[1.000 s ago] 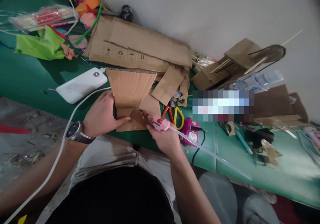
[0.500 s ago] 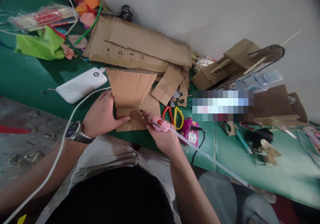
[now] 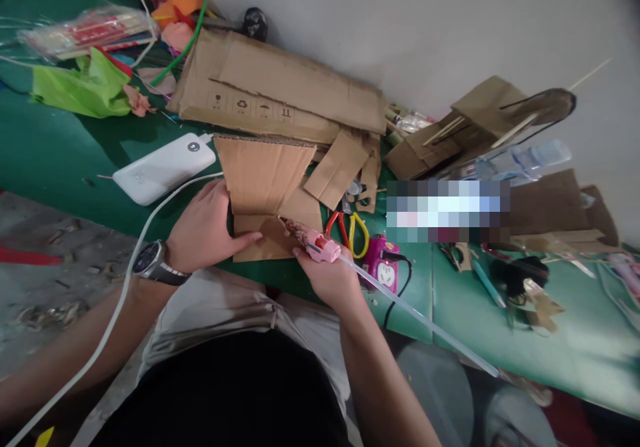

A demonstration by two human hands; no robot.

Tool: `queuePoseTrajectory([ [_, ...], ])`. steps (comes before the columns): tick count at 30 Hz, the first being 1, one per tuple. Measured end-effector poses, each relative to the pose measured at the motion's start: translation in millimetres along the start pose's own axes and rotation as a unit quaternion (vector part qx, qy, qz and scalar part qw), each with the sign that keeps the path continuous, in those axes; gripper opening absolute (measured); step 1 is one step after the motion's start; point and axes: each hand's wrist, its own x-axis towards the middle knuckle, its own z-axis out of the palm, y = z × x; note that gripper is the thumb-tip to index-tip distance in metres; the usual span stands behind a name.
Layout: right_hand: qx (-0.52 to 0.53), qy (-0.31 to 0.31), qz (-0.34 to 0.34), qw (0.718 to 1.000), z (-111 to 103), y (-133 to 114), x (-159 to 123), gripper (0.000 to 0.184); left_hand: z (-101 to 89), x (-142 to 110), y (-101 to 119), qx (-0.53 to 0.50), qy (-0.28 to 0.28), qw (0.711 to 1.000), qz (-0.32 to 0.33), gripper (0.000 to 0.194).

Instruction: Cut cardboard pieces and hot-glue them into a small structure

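Note:
My right hand (image 3: 330,277) is wrapped round a pink hot glue gun (image 3: 323,246), with a long clear glue stick (image 3: 425,324) jutting from its back. The gun's tip meets the fold where an upright cardboard panel (image 3: 267,174) rises from a flat cardboard base (image 3: 257,237). My left hand (image 3: 203,224), a watch on its wrist, holds the cardboard at its left side. Its thumb lies over the base, while the fingertips are hidden behind the panel. Any glue at the fold is too small to make out.
A white power bank (image 3: 165,169) with a white cable lies left. Pliers (image 3: 350,230) with red and yellow handles and a purple power socket (image 3: 383,264) sit right of the cardboard. Folded cardboard (image 3: 285,87) leans at the wall. Further right are a cardboard model (image 3: 450,134) and a plastic bottle (image 3: 525,160).
The glue stick's rear end has dipped slightly since one second ago, and the glue gun has tilted a little with it. Both hands and the cardboard stay in place.

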Motion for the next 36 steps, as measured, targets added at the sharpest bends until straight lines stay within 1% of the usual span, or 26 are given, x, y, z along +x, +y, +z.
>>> queuePoseTrajectory([
  [8, 0.000, 0.000, -0.001, 1.000, -2.5, -1.2, -3.2, 0.018, -1.0, 0.2, 0.5, 0.006, -0.001, 1.000, 0.000, 0.074],
  [14, 0.016, 0.008, -0.015, 1.000, -2.6, -1.0, -4.0, 0.020, 0.4, -0.1, -0.4, 0.005, -0.001, 1.000, 0.000, 0.075],
  [22, 0.019, 0.008, -0.009, 1.000, -1.6, 1.0, -4.7, 0.018, -1.9, 1.1, 1.7, 0.007, -0.004, 1.000, 0.000, 0.072],
  [36, 0.011, 0.004, -0.017, 1.000, 0.1, 4.4, -6.9, 0.021, -0.9, 0.6, 0.9, 0.001, -0.004, 1.000, -0.001, 0.076],
])
